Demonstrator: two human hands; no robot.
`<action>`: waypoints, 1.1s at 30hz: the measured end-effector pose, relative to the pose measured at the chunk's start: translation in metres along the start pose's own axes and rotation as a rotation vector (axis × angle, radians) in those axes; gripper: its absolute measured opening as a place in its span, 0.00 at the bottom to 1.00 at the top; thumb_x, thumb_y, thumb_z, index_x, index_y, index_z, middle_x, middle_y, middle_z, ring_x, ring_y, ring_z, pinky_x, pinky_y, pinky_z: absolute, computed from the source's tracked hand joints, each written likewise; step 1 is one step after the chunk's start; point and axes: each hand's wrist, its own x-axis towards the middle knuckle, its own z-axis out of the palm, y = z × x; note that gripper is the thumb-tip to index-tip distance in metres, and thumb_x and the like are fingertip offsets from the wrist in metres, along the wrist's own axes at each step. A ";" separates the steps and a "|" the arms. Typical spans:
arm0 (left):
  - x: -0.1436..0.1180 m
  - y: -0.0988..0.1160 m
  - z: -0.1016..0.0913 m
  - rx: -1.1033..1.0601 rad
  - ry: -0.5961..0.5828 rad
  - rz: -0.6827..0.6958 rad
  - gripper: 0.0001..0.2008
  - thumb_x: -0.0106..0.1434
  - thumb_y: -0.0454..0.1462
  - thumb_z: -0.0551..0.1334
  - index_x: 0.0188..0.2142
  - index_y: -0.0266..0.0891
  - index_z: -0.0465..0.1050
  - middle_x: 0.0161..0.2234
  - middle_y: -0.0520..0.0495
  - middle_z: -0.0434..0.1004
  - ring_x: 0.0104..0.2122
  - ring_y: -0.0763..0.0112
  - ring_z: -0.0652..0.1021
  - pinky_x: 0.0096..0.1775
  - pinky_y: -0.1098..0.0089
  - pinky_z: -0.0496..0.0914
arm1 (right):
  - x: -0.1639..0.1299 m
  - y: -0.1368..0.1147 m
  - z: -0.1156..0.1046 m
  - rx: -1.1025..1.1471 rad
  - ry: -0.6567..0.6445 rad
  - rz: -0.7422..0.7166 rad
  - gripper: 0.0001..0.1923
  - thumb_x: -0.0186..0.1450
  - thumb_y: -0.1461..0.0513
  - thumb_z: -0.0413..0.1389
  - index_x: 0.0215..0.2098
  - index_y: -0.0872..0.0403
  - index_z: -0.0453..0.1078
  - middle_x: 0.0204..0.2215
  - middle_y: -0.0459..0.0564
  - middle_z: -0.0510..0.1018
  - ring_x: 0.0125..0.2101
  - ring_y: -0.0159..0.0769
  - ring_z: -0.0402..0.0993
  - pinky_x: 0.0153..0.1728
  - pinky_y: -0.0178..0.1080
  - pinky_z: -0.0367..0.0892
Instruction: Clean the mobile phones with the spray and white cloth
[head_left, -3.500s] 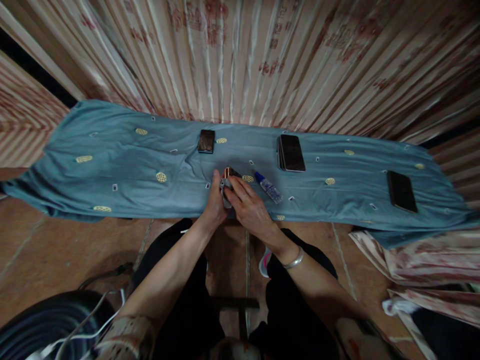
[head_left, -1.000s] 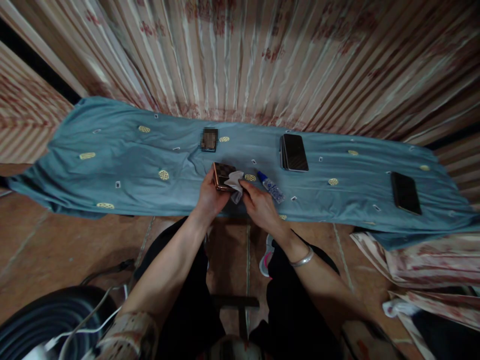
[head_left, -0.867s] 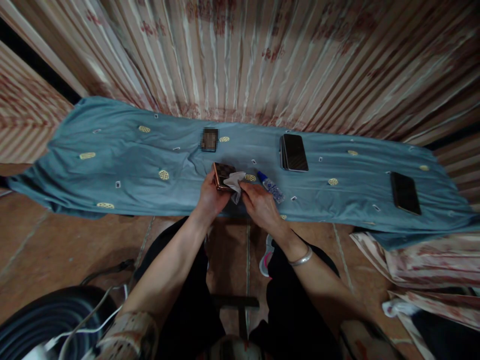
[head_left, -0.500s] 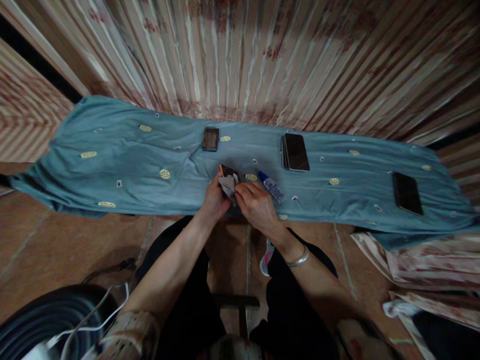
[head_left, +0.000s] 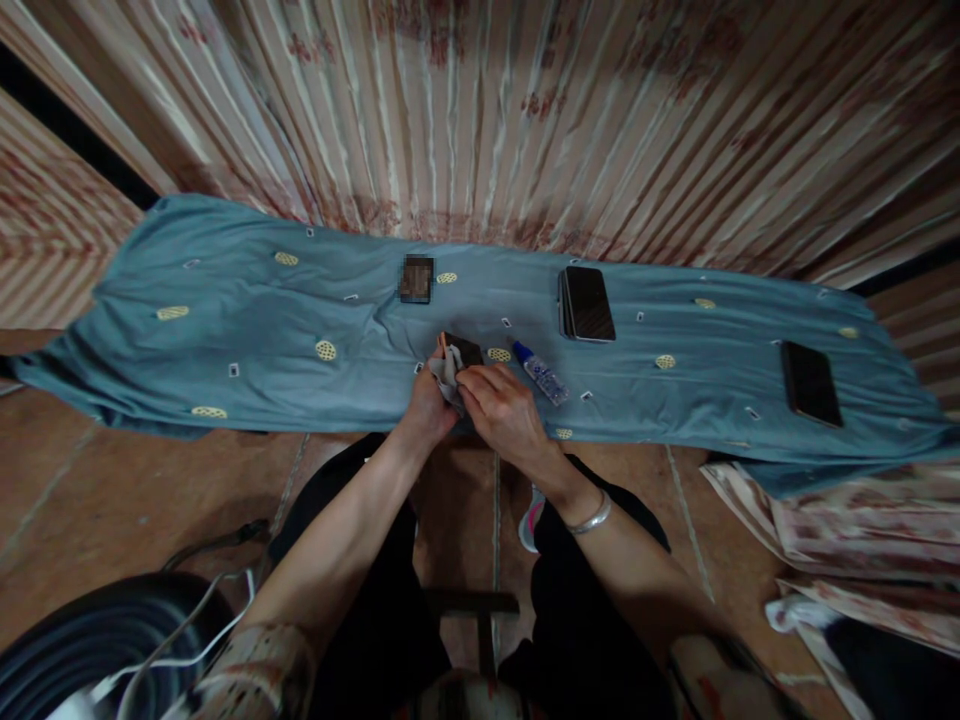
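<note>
Copper-edged and dark-faced, the small phone (head_left: 459,351) sits at the near edge of the blue cloth (head_left: 247,330), held just above it, its long axis running left to right and tilted so the face looks up. The left hand (head_left: 429,405) is closed around its left end. The right hand (head_left: 501,410) is pinched shut on a white wipe (head_left: 445,374) pressed against the phone. Just right lies a small bottle (head_left: 540,371), its blue cap pointing far-left.
</note>
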 end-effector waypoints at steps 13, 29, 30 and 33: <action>-0.009 -0.007 0.002 -0.039 -0.101 -0.019 0.26 0.76 0.33 0.46 0.23 0.40 0.70 0.21 0.53 0.73 0.22 0.76 0.72 0.32 0.76 0.69 | 0.002 0.010 0.001 -0.004 0.032 0.047 0.16 0.76 0.65 0.49 0.49 0.53 0.80 0.45 0.56 0.83 0.46 0.43 0.78 0.54 0.45 0.75; -0.016 -0.017 -0.007 0.170 -0.132 -0.095 0.16 0.76 0.42 0.53 0.40 0.40 0.79 0.32 0.48 0.83 0.47 0.61 0.82 0.53 0.64 0.74 | 0.006 0.030 0.001 -0.134 0.078 0.068 0.16 0.78 0.60 0.50 0.54 0.54 0.78 0.48 0.58 0.81 0.47 0.44 0.77 0.55 0.47 0.73; -0.015 -0.017 -0.007 0.160 -0.128 -0.084 0.16 0.76 0.41 0.53 0.40 0.40 0.79 0.33 0.48 0.83 0.47 0.62 0.82 0.53 0.66 0.74 | 0.006 0.029 0.002 -0.129 0.079 0.069 0.17 0.78 0.59 0.50 0.55 0.55 0.78 0.49 0.58 0.81 0.48 0.45 0.77 0.56 0.48 0.73; -0.014 -0.017 -0.005 0.126 -0.107 -0.072 0.19 0.77 0.38 0.50 0.38 0.40 0.79 0.32 0.50 0.82 0.41 0.68 0.82 0.50 0.70 0.74 | 0.006 0.026 0.004 -0.102 0.064 0.076 0.19 0.78 0.59 0.49 0.59 0.56 0.76 0.53 0.61 0.80 0.51 0.47 0.76 0.58 0.50 0.72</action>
